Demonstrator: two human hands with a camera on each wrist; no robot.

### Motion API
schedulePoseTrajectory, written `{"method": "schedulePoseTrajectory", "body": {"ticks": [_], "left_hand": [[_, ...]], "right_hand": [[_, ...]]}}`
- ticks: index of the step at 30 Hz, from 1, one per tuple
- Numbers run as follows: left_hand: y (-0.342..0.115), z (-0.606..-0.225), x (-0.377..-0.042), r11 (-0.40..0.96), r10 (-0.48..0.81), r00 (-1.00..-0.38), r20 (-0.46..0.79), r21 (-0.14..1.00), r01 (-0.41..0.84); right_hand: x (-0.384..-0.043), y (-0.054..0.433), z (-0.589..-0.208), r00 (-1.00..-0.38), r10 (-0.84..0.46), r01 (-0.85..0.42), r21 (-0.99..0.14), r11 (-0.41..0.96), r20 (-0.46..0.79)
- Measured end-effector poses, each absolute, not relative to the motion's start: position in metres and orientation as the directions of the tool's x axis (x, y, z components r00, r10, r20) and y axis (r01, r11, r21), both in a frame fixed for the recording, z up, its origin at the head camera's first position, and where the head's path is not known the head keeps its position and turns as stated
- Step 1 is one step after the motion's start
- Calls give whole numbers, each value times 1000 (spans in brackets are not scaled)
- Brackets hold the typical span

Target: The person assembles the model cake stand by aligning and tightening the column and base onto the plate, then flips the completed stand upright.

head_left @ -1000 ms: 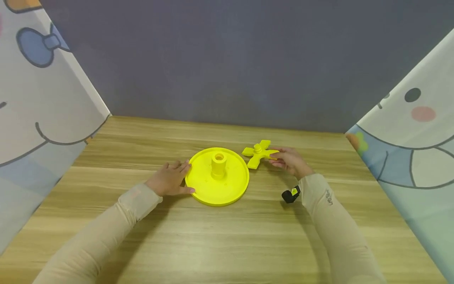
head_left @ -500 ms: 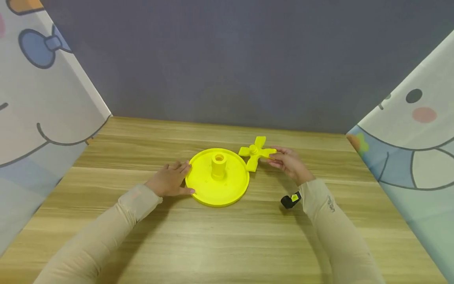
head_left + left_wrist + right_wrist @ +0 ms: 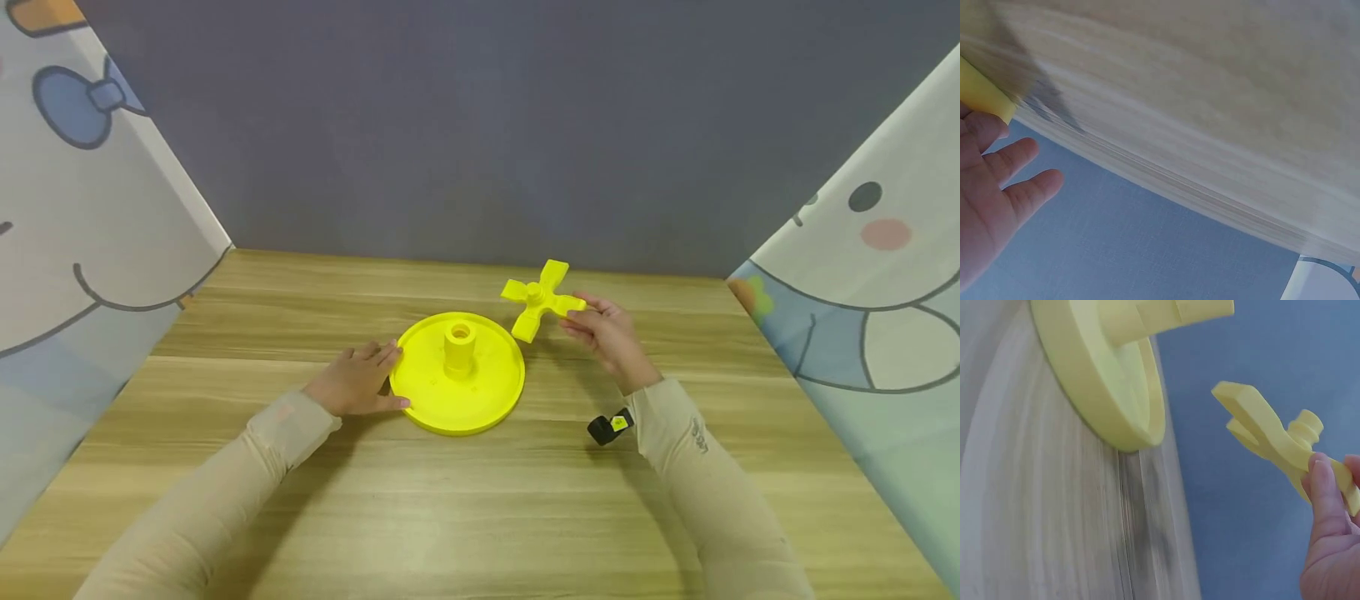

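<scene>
A round yellow tray-like base (image 3: 420, 400) with a raised rim lies on the wooden table. From its middle rises a hollow yellow post (image 3: 459, 354). My left hand (image 3: 358, 379) rests at the base's left rim, fingers extended along it and thumb by the near edge. My right hand (image 3: 609, 340) pinches one arm of a yellow cross-shaped piece (image 3: 531, 318), which has a short ridged stub at its centre. In the right wrist view the cross (image 3: 1266, 428) is held up off the table, beside the base (image 3: 1079, 375), stub facing away from the table.
The wooden table (image 3: 450, 517) ends at a dark grey back wall (image 3: 480, 133). Cartoon-printed panels (image 3: 112, 217) stand on the left and right. A small black strap piece with a yellow mark (image 3: 609, 427) sits at my right wrist.
The cross dipped left toward the base's rim, then my right hand raised it up and away toward the back wall, tilting it more. My left hand and the base stay put.
</scene>
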State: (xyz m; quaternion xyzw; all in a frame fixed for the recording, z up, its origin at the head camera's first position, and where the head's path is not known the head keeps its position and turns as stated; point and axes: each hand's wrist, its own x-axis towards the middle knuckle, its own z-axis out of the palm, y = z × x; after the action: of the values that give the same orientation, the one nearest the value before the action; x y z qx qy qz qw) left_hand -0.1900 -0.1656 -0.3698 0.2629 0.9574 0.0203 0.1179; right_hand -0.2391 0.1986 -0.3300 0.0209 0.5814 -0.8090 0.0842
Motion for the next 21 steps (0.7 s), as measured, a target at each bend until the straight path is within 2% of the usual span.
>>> {"method": "schedulePoseTrajectory", "body": {"ticks": [6,11,21], "left_hand": [[-164,-368,-191,860,510,-829,-230,104,500],[-164,-364,-191,863,504,-831,-235,95,497],[-165,-366,-190,867,497,-834,-238,91,490]], "right_hand": [[-231,187,-329,-997,-61,68,-966,-251,-55],[-229,177,-328,-998,-67,13,-976,-219,1],[-232,170,-344,-989,-115,-59,-964,-259,92]]}}
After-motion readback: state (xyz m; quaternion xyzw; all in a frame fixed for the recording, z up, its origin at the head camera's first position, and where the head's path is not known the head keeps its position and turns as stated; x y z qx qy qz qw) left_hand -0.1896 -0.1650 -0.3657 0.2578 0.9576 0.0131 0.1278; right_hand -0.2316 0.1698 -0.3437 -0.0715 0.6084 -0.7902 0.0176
